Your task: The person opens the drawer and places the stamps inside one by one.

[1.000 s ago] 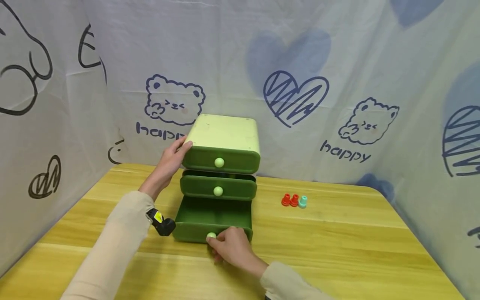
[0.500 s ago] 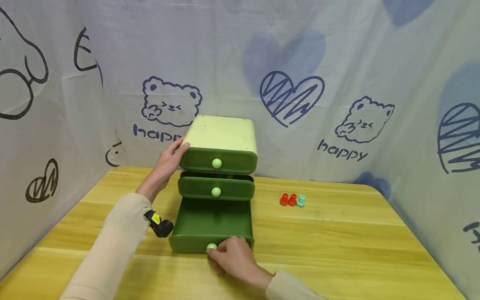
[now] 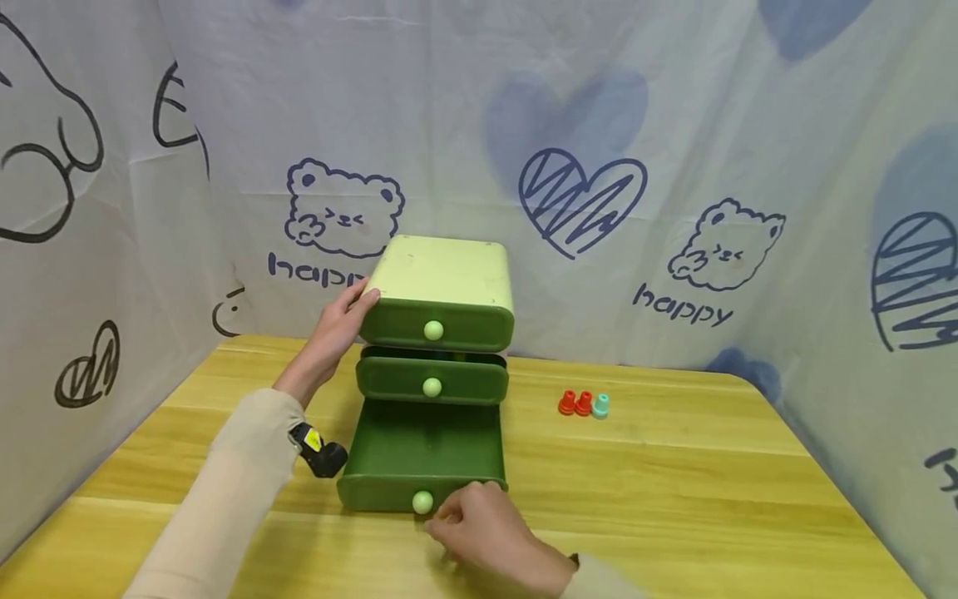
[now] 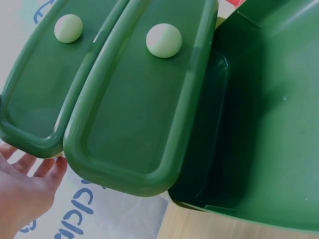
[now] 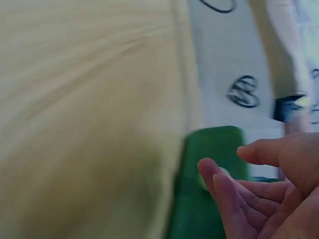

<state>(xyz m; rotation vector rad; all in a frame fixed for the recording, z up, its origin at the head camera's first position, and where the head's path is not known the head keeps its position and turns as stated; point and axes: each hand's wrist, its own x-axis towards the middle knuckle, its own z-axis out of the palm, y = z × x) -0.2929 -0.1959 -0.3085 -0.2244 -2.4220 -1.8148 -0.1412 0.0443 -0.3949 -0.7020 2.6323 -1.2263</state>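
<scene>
A small cabinet (image 3: 446, 268) with a pale yellow-green top and three green drawers stands on the table. Its bottom drawer (image 3: 427, 449) is pulled far out and looks empty inside; the middle drawer (image 3: 471, 381) sticks out a little, the top drawer (image 3: 397, 323) looks closed. My left hand (image 3: 335, 331) rests against the cabinet's upper left side, its fingers extended along it in the left wrist view. Just right of the bottom drawer's round knob (image 3: 422, 502) is my right hand (image 3: 490, 532), apart from it. In the right wrist view, thumb and fingers are spread with nothing between them.
Two red pawn-like pieces (image 3: 575, 403) and one turquoise piece (image 3: 600, 406) stand on the wooden table (image 3: 674, 482), right of the cabinet. A white cloth (image 3: 449, 100) with drawn bears and hearts hangs behind and at both sides.
The bottom drawer has slid further out toward me. My right hand has let go of its knob and moved slightly right. My left hand stays on the cabinet.
</scene>
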